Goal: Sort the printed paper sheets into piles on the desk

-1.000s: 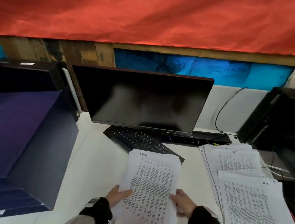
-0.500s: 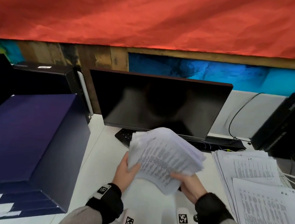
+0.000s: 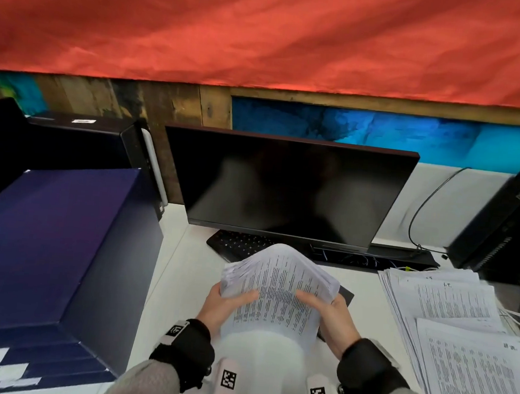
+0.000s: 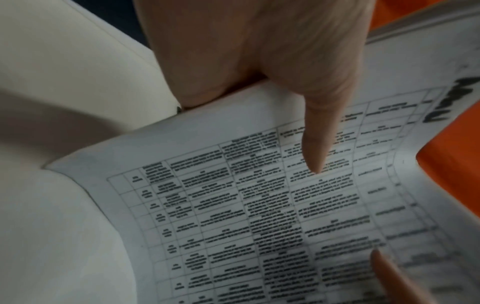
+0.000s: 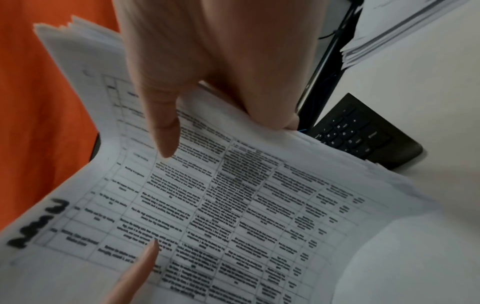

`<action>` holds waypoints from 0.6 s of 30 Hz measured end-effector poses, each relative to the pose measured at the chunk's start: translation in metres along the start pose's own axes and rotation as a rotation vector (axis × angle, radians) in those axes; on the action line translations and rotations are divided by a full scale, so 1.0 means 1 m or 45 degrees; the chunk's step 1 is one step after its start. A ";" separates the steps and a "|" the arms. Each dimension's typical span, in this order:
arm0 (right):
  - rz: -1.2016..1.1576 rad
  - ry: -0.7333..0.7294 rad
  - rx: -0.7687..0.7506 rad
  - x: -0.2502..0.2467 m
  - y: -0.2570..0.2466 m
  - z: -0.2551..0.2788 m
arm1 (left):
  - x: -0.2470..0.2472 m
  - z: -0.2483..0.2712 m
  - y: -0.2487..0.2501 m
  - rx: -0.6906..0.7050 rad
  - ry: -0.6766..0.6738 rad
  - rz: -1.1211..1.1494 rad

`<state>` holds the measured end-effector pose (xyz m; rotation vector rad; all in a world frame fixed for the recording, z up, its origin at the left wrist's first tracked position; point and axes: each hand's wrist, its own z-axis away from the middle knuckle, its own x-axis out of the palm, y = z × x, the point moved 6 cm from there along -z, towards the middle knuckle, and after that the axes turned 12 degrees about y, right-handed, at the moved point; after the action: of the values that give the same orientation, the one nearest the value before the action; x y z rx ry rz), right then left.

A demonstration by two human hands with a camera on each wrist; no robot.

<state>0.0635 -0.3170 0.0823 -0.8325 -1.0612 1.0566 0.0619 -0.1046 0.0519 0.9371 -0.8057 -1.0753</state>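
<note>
1. Directly behind the work area, a dark monitor stands on the white counter, with a black keyboard partly hidden by the held papers.
2. A navy box sits at left; spread printed piles lie at right.
3. The paper stack, printed with tables, is held above the counter, bowed upward.
4. The left hand and right hand each grip one side edge, thumbs on top.

desk (white) | monitor | keyboard | paper piles right | blue box left
</note>
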 end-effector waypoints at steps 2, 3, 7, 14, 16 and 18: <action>0.012 0.045 -0.048 -0.001 -0.002 0.002 | -0.001 -0.001 -0.002 -0.049 -0.035 0.020; 0.058 0.107 -0.129 -0.005 -0.008 0.003 | -0.003 -0.002 -0.004 -0.052 -0.040 0.022; 0.475 0.442 -0.739 -0.017 -0.047 0.015 | -0.006 -0.010 -0.020 -0.092 -0.009 0.003; 1.193 0.256 -1.061 -0.002 -0.053 0.020 | -0.003 -0.020 -0.042 -0.131 0.048 -0.003; 1.182 0.255 -1.062 0.001 -0.052 0.021 | -0.004 -0.024 -0.052 -0.140 0.085 -0.055; 1.186 0.256 -1.091 0.006 -0.052 0.023 | -0.006 -0.027 -0.062 -0.151 0.111 -0.091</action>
<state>0.0561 -0.3258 0.1386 -2.2218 -0.9422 1.2081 0.0625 -0.1045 -0.0156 0.9111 -0.6336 -1.1239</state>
